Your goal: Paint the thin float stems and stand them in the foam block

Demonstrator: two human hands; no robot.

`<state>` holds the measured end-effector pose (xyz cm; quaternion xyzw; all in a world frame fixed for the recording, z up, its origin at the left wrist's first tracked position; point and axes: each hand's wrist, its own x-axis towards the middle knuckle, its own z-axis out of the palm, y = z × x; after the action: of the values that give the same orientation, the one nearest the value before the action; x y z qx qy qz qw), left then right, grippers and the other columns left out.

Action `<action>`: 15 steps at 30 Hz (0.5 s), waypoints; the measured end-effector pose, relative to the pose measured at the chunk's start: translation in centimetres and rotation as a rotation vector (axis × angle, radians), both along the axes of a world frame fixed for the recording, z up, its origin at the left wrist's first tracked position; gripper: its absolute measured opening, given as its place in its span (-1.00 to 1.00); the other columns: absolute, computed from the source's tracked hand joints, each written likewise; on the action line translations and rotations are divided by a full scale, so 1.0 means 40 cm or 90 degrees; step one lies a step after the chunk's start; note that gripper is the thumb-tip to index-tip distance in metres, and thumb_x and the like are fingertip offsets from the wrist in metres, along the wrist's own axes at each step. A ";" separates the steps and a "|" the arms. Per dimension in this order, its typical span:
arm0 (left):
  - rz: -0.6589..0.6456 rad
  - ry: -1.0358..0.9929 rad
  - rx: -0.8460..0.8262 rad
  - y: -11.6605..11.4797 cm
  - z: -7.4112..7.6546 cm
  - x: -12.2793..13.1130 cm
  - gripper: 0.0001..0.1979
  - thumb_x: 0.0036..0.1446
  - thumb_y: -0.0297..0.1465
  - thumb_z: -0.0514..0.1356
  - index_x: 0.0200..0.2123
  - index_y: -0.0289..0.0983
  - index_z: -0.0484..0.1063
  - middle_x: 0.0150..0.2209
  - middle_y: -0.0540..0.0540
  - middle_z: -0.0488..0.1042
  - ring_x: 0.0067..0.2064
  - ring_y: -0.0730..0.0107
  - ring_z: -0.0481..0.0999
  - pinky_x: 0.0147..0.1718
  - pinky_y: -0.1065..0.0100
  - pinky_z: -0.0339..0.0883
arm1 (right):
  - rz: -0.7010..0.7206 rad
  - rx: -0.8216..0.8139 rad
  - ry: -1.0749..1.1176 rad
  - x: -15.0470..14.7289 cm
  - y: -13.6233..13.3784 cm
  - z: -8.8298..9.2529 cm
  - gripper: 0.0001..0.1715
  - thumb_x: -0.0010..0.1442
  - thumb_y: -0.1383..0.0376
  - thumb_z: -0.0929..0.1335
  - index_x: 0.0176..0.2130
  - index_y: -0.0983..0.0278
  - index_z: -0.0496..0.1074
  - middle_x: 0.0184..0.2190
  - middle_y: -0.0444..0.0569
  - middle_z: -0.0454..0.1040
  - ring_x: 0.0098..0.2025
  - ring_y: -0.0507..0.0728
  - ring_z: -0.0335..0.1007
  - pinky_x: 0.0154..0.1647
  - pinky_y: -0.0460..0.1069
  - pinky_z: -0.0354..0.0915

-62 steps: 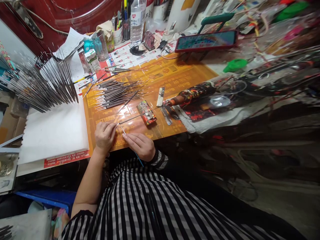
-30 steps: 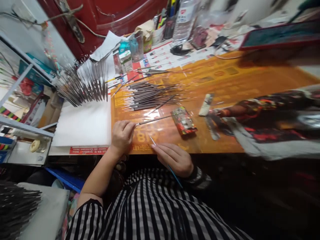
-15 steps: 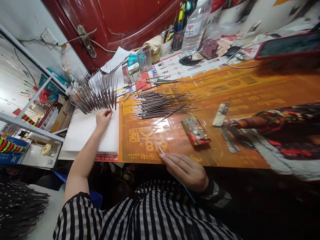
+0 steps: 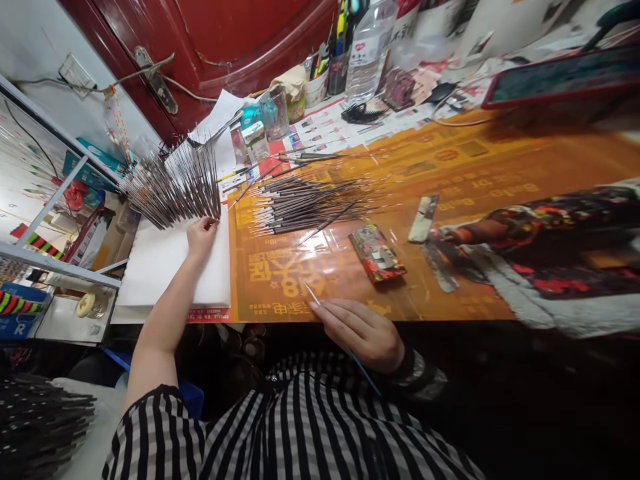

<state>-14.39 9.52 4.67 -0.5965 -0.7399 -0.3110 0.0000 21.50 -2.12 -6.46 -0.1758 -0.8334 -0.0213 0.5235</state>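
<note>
My left hand (image 4: 201, 237) rests on a white foam block (image 4: 170, 273), its fingertips at the foot of a fan of dark-handled fine brushes (image 4: 173, 187) stuck upright in the block. Whether those fingers pinch a brush is hidden. My right hand (image 4: 359, 333) sits at the near edge of an orange printed mat (image 4: 285, 300), gripping a thin blue-handled brush (image 4: 345, 340) with a pale tip. Several loose dark brushes (image 4: 310, 207) lie on the mat beyond it, and a small painted box (image 4: 376, 253) lies to the right.
Metal strips (image 4: 423, 219) and a patterned cloth on a white towel (image 4: 555, 240) lie right of the mat. A phone in a red case (image 4: 563, 77), a water bottle (image 4: 367, 53) and jars stand at the back. A metal shelf (image 4: 50, 247) stands at left.
My left hand has moved from the mat to the foam block, and the dark brush it held is no longer visible in it. My right hand has moved slightly, still gripping the blue-handled brush.
</note>
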 end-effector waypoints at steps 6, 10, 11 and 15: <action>0.010 -0.028 0.025 -0.002 0.000 0.000 -0.90 0.09 -0.40 0.23 -0.41 -0.24 0.55 -0.43 0.01 0.56 -0.36 0.40 0.49 -0.29 0.39 0.28 | -0.005 0.008 -0.004 -0.003 0.003 0.000 -0.47 0.30 0.50 0.34 0.24 0.48 0.35 -0.13 0.15 0.63 -0.09 0.24 0.57 -0.08 0.11 0.53; 0.015 -0.042 0.068 -0.004 -0.003 0.001 -0.88 0.11 -0.36 0.23 -0.39 -0.25 0.55 -0.43 0.00 0.55 -0.36 0.41 0.48 -0.29 0.40 0.28 | -0.011 0.010 -0.003 -0.002 0.003 0.003 -0.47 0.31 0.50 0.34 0.24 0.46 0.35 -0.14 0.14 0.63 -0.09 0.22 0.57 -0.07 0.10 0.53; 0.014 -0.042 0.073 -0.004 -0.003 0.002 -0.88 0.12 -0.36 0.23 -0.39 -0.25 0.56 -0.43 -0.01 0.55 -0.37 0.41 0.48 -0.29 0.40 0.28 | -0.012 0.009 -0.004 -0.001 0.002 0.003 -0.47 0.30 0.50 0.34 0.24 0.45 0.36 -0.14 0.13 0.63 -0.09 0.22 0.57 -0.06 0.09 0.53; 0.011 -0.013 0.041 -0.001 -0.007 0.001 -0.89 0.09 -0.37 0.23 -0.40 -0.25 0.56 -0.44 0.00 0.54 -0.37 0.40 0.46 -0.29 0.39 0.27 | -0.008 -0.002 -0.004 0.002 -0.002 -0.002 -0.46 0.30 0.49 0.36 0.24 0.44 0.36 -0.13 0.14 0.63 -0.08 0.23 0.56 -0.03 0.09 0.52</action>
<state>-14.35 9.47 4.38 -0.5868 -0.7344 -0.3407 0.0140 21.60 -2.18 -6.55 -0.1819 -0.8340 -0.0240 0.5204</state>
